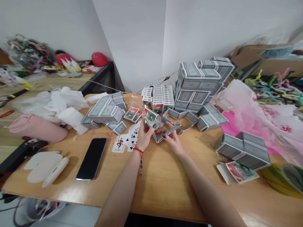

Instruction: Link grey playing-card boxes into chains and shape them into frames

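Both hands meet over the middle of the wooden table around an open frame of joined grey-backed playing cards (159, 138). My left hand (144, 136) is closed on its left side, thumb toward the inside. On the right side, my right hand (174, 142) grips the same frame, its fingers partly hidden behind the card wall. A green-and-red card box (151, 115) appears just beyond my left fingers; whether they touch it, I cannot tell. Loose spade cards (133, 136) and a joker card (118, 143) lie face up left of my left hand. Another bent card frame (189, 119) stands behind my right hand.
Stacked card blocks (197, 85) rise at the back right, beside rows of card packs (158, 96). More card blocks (106, 110) stand left. A black phone (92, 158) lies front left. At right are a card box (242, 171), yellow tape roll (281, 178) and pink plastic bag (265, 116).
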Motion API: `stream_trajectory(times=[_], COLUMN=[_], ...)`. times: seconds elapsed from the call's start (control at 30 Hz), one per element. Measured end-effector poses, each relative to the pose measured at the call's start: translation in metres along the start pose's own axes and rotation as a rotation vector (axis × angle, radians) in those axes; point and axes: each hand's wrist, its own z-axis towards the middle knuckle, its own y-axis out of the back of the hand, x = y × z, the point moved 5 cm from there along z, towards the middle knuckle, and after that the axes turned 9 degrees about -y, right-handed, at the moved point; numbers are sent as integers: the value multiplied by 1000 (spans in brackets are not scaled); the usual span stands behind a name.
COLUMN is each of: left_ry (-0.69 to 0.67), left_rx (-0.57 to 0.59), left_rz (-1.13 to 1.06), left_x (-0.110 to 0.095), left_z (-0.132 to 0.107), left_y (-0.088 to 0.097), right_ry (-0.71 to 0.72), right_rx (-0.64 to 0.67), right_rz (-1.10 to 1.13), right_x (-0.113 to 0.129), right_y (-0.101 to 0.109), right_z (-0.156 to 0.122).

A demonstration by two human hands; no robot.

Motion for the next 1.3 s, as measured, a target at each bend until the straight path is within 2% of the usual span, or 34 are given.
stream_trajectory(times=[0.17, 0.27, 0.43, 0.6, 0.7, 0.8, 0.93, 1.1, 1.23, 1.3], left_ry=[31, 48, 62, 48, 64, 61, -83, -227, -229, -231], left_rx=[94, 112, 196, 253, 262, 207, 132, 129, 198, 190], left_rz=[115, 292, 654, 939, 1018, 1004, 849, 700, 598, 539], left_x=[-5, -6, -9, -4, 1, 4, 2, 1, -5, -11], left_z=[-8, -8, -5, -6, -7, -4, 1, 0, -5, -4], left_y=[6, 14, 21, 19, 18, 22, 24, 17, 2, -6], right_ry=[85, 79, 134, 195, 157, 87, 117, 134, 106, 48], right_rx=[-91, -95, -178, -293, -400, -419, -387, -354, -300, -267], right_rz=[-21, -80, -116, -387, -485, -515, -523, -570, -482, -395], right_x=[0, -2, -1, 3, 3, 1, 3, 5, 2, -3], right_y=[9, 13, 20, 24, 29, 31, 29, 26, 25, 25], right_z=[-1, -1, -1, 2, 3, 5, 4, 3, 6, 8])
